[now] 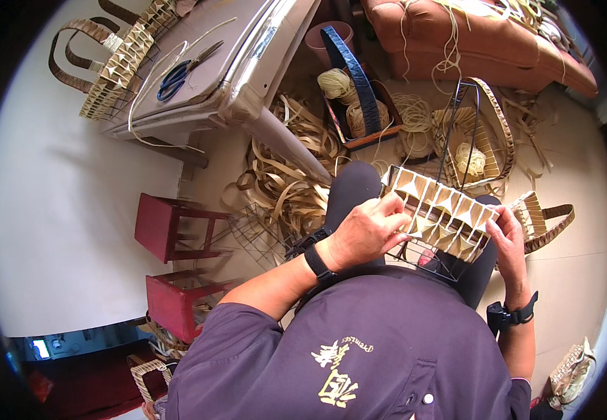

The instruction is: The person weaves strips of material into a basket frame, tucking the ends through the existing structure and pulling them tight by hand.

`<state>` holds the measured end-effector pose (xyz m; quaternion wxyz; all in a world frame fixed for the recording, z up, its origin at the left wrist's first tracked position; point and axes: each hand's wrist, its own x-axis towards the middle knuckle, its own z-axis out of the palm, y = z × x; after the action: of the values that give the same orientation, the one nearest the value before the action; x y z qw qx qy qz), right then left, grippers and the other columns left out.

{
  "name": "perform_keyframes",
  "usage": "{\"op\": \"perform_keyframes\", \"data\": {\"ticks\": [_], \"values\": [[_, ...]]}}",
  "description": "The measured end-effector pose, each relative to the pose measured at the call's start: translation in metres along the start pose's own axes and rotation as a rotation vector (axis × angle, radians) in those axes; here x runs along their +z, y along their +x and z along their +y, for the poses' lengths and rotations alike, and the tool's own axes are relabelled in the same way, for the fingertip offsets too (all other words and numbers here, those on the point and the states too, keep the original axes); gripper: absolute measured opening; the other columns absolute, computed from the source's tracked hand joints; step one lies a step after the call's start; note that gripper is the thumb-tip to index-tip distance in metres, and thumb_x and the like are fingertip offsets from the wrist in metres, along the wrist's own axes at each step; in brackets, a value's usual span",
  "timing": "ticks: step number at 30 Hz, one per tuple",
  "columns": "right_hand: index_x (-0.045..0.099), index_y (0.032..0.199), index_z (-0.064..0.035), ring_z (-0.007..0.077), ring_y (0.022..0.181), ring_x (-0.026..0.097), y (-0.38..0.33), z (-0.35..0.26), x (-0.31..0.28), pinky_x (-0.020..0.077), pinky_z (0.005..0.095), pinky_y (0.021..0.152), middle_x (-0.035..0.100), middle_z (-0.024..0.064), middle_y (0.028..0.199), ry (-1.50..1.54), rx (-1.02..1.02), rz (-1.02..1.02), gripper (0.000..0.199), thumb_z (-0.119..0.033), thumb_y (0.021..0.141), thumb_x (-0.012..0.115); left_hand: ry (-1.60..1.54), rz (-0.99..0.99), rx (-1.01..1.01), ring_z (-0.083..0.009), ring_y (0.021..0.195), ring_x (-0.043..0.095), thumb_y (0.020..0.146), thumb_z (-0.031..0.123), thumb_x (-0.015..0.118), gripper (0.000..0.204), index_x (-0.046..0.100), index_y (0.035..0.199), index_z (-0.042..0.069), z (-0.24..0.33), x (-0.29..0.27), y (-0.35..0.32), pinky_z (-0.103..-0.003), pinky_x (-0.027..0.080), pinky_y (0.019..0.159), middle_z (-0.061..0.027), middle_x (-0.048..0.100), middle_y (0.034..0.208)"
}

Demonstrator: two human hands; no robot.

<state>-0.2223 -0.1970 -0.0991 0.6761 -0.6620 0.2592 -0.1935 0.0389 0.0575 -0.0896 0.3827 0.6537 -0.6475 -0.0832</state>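
A half-woven basket (450,217) rests on my lap, tilted. Brown and cream strips are bound with pale cord over its dark wire frame, and bare wires show below the weave. My left hand (370,227) is at the basket's left end, thumb and fingers pinched together against the weave; whatever they pinch is too small to make out. On the right, my right hand (510,241) grips the basket's right end, fingers along the woven edge. A tall dark wire handle (445,140) seems to rise from the frame's far side.
Ahead on the floor are a blue-handled basket (359,84) with cord balls, a looped-handle basket (489,133) and heaped brown strips (296,168). Scissors (181,73) lie on the table (212,52). Red stools (170,227) stand left; a small basket (538,217) sits right.
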Motion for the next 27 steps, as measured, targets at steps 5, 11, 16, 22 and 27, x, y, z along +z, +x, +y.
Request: {"op": "perform_keyframes", "data": {"ticks": [5,11,16,22,27], "values": [[0.071,0.131,-0.0041,0.0251,0.124,0.067,-0.005,-0.031,0.011,0.0524,0.0399,0.110,0.071,0.0107,0.127,-0.732,-0.238,0.138,0.033,-0.008,0.099,0.075,0.096,0.005,0.064,-0.0291,0.089,0.069,0.090,0.021,0.090,0.026,0.077,0.111,0.013,-0.005,0.004,-0.001,-0.042,0.058,0.080,-0.0069,0.065,0.105],[0.079,0.114,-0.0075,0.0376,0.124,0.065,0.002,-0.073,0.084,0.0519,0.0506,0.108,0.069,0.0135,0.121,-1.038,-0.617,-0.132,0.036,-0.001,0.079,0.086,0.046,0.061,0.138,-0.0300,0.086,0.069,0.094,0.022,0.085,0.019,0.071,0.101,0.011,-0.012,0.017,0.004,-0.044,0.057,0.076,-0.0069,0.065,0.096],[0.076,0.103,-0.0068,0.0358,0.110,0.062,0.021,-0.071,0.115,0.0499,0.0497,0.099,0.065,0.0105,0.108,-1.087,-0.591,-0.231,0.029,-0.003,0.076,0.088,0.017,0.075,0.131,-0.0311,0.086,0.070,0.094,0.020,0.085,0.018,0.071,0.099,0.010,-0.011,0.022,0.002,-0.046,0.058,0.074,-0.0086,0.065,0.097],[0.073,0.096,-0.0063,0.0354,0.104,0.061,0.027,-0.065,0.116,0.0500,0.0470,0.094,0.063,0.0114,0.103,-1.048,-0.608,-0.207,0.024,-0.005,0.078,0.088,-0.207,0.138,-0.031,-0.0323,0.086,0.072,0.093,0.015,0.087,0.019,0.070,0.097,0.007,-0.005,0.017,-0.001,-0.044,0.060,0.075,-0.0112,0.066,0.103],[0.073,0.096,-0.0063,0.0341,0.102,0.061,0.026,-0.064,0.115,0.0507,0.0453,0.092,0.064,0.0106,0.101,-1.029,-0.598,-0.213,0.020,-0.004,0.082,0.086,-0.185,0.143,-0.131,-0.0325,0.085,0.073,0.097,0.020,0.085,0.019,0.071,0.097,0.006,0.005,0.010,0.000,-0.044,0.060,0.075,-0.0118,0.065,0.103]]}}
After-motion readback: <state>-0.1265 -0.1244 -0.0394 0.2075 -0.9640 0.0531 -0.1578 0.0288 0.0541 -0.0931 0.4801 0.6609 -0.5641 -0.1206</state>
